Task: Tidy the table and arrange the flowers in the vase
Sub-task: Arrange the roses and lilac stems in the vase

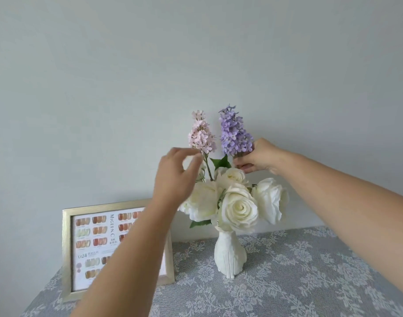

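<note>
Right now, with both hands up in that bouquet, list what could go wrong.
1. The white vase is narrow-necked and carries heavy white roses; a tug by the right hand, which grips the purple lilac sprig at its base, could tip it.
2. The left hand is blurred beside the pink lilac sprig and might knock it askew.
3. The left forearm crosses in front of the framed nail-colour chart, which it could topple.

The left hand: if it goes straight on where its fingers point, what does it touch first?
Probably the pink flower spike: the left hand points up and right at its stem, though depth is unclear.
</note>
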Motion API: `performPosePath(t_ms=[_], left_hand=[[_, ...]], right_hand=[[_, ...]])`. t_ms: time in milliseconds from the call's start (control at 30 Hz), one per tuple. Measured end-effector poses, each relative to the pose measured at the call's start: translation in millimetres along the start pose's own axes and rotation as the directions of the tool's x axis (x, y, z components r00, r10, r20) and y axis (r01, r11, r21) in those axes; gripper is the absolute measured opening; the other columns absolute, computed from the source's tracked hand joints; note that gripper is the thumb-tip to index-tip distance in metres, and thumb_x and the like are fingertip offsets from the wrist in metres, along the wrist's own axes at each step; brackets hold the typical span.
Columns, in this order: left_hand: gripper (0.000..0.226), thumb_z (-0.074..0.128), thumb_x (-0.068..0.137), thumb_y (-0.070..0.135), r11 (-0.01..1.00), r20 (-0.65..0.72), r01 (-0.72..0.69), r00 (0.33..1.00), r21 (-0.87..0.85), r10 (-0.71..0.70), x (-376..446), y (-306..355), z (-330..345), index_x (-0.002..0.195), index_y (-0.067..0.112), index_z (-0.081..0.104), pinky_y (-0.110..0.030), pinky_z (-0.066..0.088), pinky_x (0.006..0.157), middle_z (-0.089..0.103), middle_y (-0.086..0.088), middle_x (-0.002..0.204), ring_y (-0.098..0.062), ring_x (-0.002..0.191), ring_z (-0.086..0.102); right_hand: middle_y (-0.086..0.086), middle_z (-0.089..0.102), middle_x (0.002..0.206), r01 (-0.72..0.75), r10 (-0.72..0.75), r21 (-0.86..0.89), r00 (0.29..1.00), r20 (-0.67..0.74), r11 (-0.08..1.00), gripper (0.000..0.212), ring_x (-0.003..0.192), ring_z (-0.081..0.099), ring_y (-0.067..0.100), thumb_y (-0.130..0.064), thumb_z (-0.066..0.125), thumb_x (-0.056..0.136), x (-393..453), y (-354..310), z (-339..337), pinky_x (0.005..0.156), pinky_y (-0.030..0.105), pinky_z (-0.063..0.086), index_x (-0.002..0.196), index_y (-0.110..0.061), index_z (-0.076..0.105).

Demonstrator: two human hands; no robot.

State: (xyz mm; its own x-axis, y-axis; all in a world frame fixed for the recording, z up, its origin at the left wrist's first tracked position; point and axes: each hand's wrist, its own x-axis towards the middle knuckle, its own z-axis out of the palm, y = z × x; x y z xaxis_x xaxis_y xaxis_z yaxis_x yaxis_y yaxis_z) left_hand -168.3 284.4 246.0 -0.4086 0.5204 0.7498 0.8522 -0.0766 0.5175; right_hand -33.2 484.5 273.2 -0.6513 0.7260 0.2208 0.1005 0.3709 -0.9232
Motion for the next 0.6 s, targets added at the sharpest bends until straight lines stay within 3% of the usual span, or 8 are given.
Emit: performPosePath(t_ms=[100, 200, 267, 333, 400, 500, 600], left_hand=[[0.017, 0.057, 0.089, 0.044, 0.975, 0.035, 0.213, 0.976, 0.065, -0.215, 35, -9, -2, 0.093, 0.032, 0.069, -0.029, 0.052, 0.075, 0.069, 0.008, 0.108, -0.009, 0.080, 0.066], [0.034, 0.056, 0.087, 0.055, 0.887, 0.219, 0.337, 0.884, 0.314, -0.413, 57, -19, 13, 0.092, 0.025, 0.072, -0.038, 0.053, 0.085, 0.073, 0.000, 0.090, -0.024, 0.092, 0.065], [0.043, 0.056, 0.085, 0.058, 0.852, 0.293, 0.336, 0.834, 0.402, -0.467, 65, -21, 25, 0.093, 0.018, 0.071, -0.038, 0.051, 0.089, 0.072, -0.004, 0.094, -0.027, 0.093, 0.063], [0.041, 0.063, 0.085, 0.054, 0.867, 0.326, 0.371, 0.817, 0.334, -0.475, 69, -20, 33, 0.091, 0.014, 0.068, -0.034, 0.051, 0.084, 0.068, -0.005, 0.091, -0.024, 0.085, 0.062], [0.032, 0.072, 0.081, 0.044, 0.880, 0.304, 0.450, 0.826, 0.155, -0.475, 70, -19, 37, 0.089, 0.013, 0.070, -0.030, 0.050, 0.071, 0.065, -0.004, 0.081, -0.020, 0.071, 0.059], [0.027, 0.080, 0.077, 0.035, 0.887, 0.276, 0.462, 0.855, -0.020, -0.439, 65, -20, 38, 0.068, 0.016, 0.063, -0.023, 0.038, 0.052, 0.053, 0.003, 0.057, -0.014, 0.049, 0.046], [0.027, 0.078, 0.075, 0.039, 0.928, 0.228, 0.368, 0.900, 0.059, -0.371, 58, -19, 41, 0.066, 0.018, 0.064, -0.035, 0.036, 0.070, 0.050, 0.008, 0.050, -0.017, 0.053, 0.046]], right_hand=[[0.015, 0.072, 0.081, -0.007, 0.010, 0.098, 1.000, -0.024, 0.995, 0.023, 0.061, 0.072, 0.019, 0.007, 0.077, 0.074, -3, 6, 1, 0.059, 0.030, 0.060, 0.093, -0.003, 0.067], [0.015, 0.071, 0.078, -0.016, 0.020, 0.140, 0.999, -0.026, 0.990, 0.023, 0.058, 0.071, 0.017, 0.007, 0.077, 0.075, -4, 7, 3, 0.056, 0.028, 0.059, 0.094, -0.001, 0.066], [0.015, 0.071, 0.076, -0.025, 0.028, 0.153, 0.999, -0.022, 0.988, 0.024, 0.058, 0.071, 0.018, 0.007, 0.077, 0.075, -4, 7, 3, 0.054, 0.027, 0.058, 0.095, 0.002, 0.065], [0.014, 0.071, 0.074, -0.025, 0.029, 0.163, 0.999, -0.018, 0.986, 0.027, 0.057, 0.071, 0.017, 0.008, 0.076, 0.075, -5, 7, 3, 0.052, 0.026, 0.057, 0.098, 0.004, 0.065], [0.014, 0.071, 0.074, -0.024, 0.028, 0.170, 0.999, -0.019, 0.985, 0.029, 0.057, 0.071, 0.017, 0.008, 0.076, 0.075, -5, 8, 1, 0.051, 0.025, 0.056, 0.101, 0.005, 0.064], [0.019, 0.072, 0.085, -0.028, 0.032, 0.170, 0.999, -0.022, 0.985, 0.035, 0.062, 0.072, 0.020, 0.006, 0.077, 0.074, -6, 10, -2, 0.056, 0.027, 0.058, 0.106, 0.005, 0.063], [0.021, 0.072, 0.087, -0.022, 0.027, 0.177, 0.999, -0.026, 0.984, 0.037, 0.068, 0.072, 0.025, 0.006, 0.079, 0.072, -6, 12, -4, 0.063, 0.032, 0.060, 0.105, 0.006, 0.063]])
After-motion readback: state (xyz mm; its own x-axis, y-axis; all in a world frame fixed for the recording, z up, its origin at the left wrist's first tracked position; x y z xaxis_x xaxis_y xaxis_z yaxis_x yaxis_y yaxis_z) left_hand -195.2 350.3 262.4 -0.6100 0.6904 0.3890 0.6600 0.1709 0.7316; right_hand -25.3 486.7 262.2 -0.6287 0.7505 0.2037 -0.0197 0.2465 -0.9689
